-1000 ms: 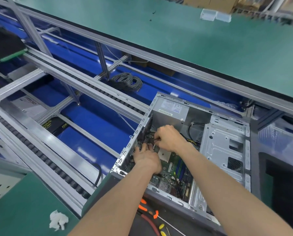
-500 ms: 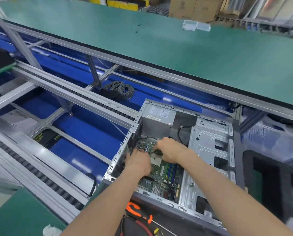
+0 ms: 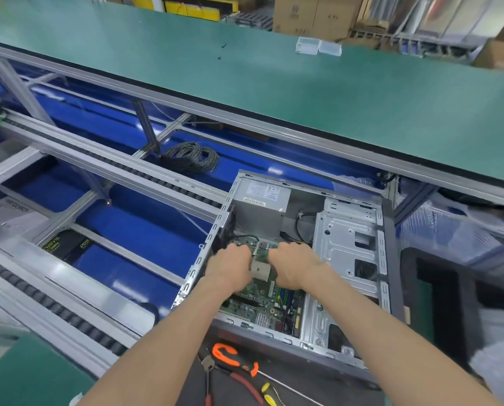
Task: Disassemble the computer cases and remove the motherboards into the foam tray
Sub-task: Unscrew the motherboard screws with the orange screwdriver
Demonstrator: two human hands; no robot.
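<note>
An open grey computer case (image 3: 350,253) lies on its side in front of me. Inside it sits a green motherboard (image 3: 256,300) with a bare square CPU (image 3: 261,269) in the middle. My left hand (image 3: 230,266) grips the board's left part beside the CPU, fingers curled down onto it. My right hand (image 3: 294,266) grips the board just right of the CPU. A silver power supply (image 3: 259,209) fills the far corner of the case. My fingertips are hidden behind my knuckles.
A black foam tray (image 3: 450,303) stands right of the case. Orange-handled pliers (image 3: 230,358) and a screwdriver with a yellow handle (image 3: 267,394) lie on the black mat near me. A coil of grey cable (image 3: 193,156) rests on the blue conveyor bed (image 3: 133,224). A green bench (image 3: 274,92) runs behind.
Both hands have moved apart from the rear-panel corner to either side of the CPU. My head has tilted up, so the case sits lower in view.
</note>
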